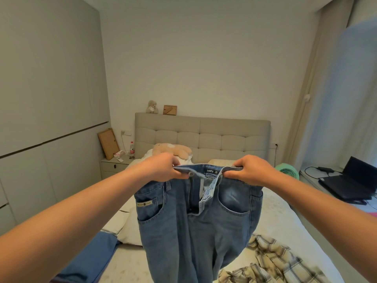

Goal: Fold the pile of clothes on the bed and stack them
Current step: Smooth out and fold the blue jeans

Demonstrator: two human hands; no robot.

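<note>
A pair of blue jeans [195, 217] hangs in the air above the bed [285, 225], fly open and front side toward me. My left hand [163, 167] grips the waistband at its left end. My right hand [250, 170] grips the waistband at its right end. The legs drop out of view at the bottom edge. A beige plaid shirt [271, 262] lies crumpled on the bed at the lower right. A blue garment [91, 260] lies on the bed at the lower left.
A plush toy [173, 151] lies by the padded headboard [204, 137]. A nightstand [116, 166] with a bottle stands at the left. At the right, a green fan [287, 171] and a laptop [350, 182] sit beside the bed. A wardrobe wall runs along the left.
</note>
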